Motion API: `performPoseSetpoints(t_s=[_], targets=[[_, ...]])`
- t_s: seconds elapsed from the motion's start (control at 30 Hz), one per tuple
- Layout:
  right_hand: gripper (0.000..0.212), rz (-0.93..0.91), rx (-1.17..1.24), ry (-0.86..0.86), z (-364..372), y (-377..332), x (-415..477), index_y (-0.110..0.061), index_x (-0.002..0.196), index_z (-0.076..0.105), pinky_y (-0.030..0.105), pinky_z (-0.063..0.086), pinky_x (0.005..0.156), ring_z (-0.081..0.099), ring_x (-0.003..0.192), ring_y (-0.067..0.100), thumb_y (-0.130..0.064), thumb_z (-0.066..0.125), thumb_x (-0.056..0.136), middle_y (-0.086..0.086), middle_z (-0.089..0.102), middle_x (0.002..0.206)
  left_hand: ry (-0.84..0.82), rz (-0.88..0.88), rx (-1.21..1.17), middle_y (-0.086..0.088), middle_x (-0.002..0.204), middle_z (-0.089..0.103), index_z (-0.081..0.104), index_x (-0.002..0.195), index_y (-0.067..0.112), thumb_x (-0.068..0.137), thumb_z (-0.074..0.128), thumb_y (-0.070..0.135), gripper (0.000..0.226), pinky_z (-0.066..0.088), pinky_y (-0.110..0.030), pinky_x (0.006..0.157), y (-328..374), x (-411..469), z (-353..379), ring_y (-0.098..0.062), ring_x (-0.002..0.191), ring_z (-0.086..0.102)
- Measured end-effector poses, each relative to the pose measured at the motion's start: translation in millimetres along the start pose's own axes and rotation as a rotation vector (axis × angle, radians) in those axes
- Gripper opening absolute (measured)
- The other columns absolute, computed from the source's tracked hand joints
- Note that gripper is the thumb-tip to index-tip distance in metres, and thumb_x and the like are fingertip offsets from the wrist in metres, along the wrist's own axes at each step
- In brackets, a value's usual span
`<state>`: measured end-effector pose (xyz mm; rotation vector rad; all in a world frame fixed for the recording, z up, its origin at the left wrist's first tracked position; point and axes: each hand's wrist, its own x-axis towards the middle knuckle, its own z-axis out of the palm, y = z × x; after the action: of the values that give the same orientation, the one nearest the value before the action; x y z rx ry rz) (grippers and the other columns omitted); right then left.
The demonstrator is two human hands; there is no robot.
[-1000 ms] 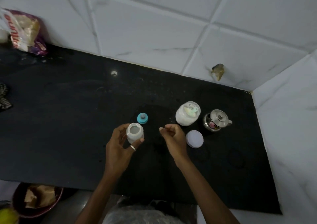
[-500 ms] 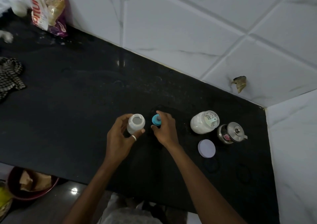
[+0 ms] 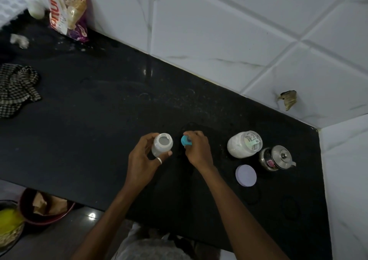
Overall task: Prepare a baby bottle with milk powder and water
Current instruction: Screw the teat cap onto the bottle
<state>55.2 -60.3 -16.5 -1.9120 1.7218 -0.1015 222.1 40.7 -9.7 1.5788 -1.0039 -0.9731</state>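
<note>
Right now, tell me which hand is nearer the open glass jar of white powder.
Right. The right hand, gripping the blue teat cap, is just left of the jar; the left hand holds the white baby bottle farther left.

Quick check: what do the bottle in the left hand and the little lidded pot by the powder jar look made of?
The bottle looks like frosted translucent plastic: milky, matte wall. The lidded pot looks like polished steel: bright glints on its lid.

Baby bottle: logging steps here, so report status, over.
Left hand holds baby bottle, mouth uncapped. Right hand grips blue cap beside it. Nothing between the two; powder jar stands apart, right.
</note>
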Motion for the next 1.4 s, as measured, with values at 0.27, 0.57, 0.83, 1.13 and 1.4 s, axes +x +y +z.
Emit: performPoseSetpoints(t_s=[0.27, 0.57, 0.83, 1.13, 1.4], targets=[[0.053, -0.110, 0.283, 0.091, -63.1, -36.2, -28.7, -0.026, 0.138, 0.061, 0.035, 0.053, 0.105, 0.057, 0.125, 0.011, -0.006, 0.074, 0.090, -0.004, 0.053, 0.138, -0.030, 0.003, 0.003, 0.013, 0.123, 0.069, 0.059, 0.128, 0.028, 0.077, 0.090, 0.021, 0.060, 0.057, -0.023, 0.093, 4.6, 4.3, 7.6, -0.001, 0.114, 0.066], [0.054, -0.401, 0.122, -0.003, -161.8, -73.0, -60.8, -0.025, 0.135, 0.064, 0.031, 0.054, 0.103, 0.059, 0.122, 0.010, -0.008, 0.079, 0.086, -0.005, 0.058, 0.135, -0.061, 0.145, -0.031, 0.010, 0.127, 0.068, 0.058, 0.131, 0.027, 0.077, 0.091, 0.026, 0.063, 0.059, -0.045, 0.095, 47.7, 10.4, 24.0, -0.014, 0.118, 0.067], [0.052, -0.463, 0.000, -0.068, -224.8, -77.0, -73.4, -0.028, 0.128, 0.066, 0.035, 0.055, 0.100, 0.058, 0.115, 0.009, -0.006, 0.078, 0.083, -0.009, 0.060, 0.125, -0.084, 0.281, -0.097, 0.005, 0.124, 0.069, 0.061, 0.130, 0.020, 0.077, 0.090, 0.023, 0.060, 0.061, -0.042, 0.092, 117.0, 15.2, 34.1, -0.017, 0.115, 0.069], [0.048, -0.509, -0.070, -0.052, -285.7, -67.1, -103.5, -0.030, 0.123, 0.069, 0.038, 0.055, 0.096, 0.061, 0.110, 0.012, -0.004, 0.076, 0.083, -0.009, 0.063, 0.121, -0.121, 0.352, -0.134, 0.006, 0.119, 0.073, 0.064, 0.128, 0.018, 0.073, 0.092, 0.022, 0.061, 0.062, -0.032, 0.088, 174.4, -0.8, 62.9, -0.015, 0.111, 0.072], [0.041, -0.468, -0.236, 0.000, -330.2, -49.3, -133.4, -0.036, 0.123, 0.067, 0.026, 0.048, 0.089, 0.053, 0.099, 0.002, -0.028, 0.080, 0.085, -0.014, 0.061, 0.112, -0.150, 0.367, -0.157, 0.008, 0.118, 0.074, 0.066, 0.126, 0.023, 0.074, 0.092, 0.020, 0.059, 0.062, -0.037, 0.089, 207.3, -24.3, 99.5, -0.013, 0.108, 0.073]])
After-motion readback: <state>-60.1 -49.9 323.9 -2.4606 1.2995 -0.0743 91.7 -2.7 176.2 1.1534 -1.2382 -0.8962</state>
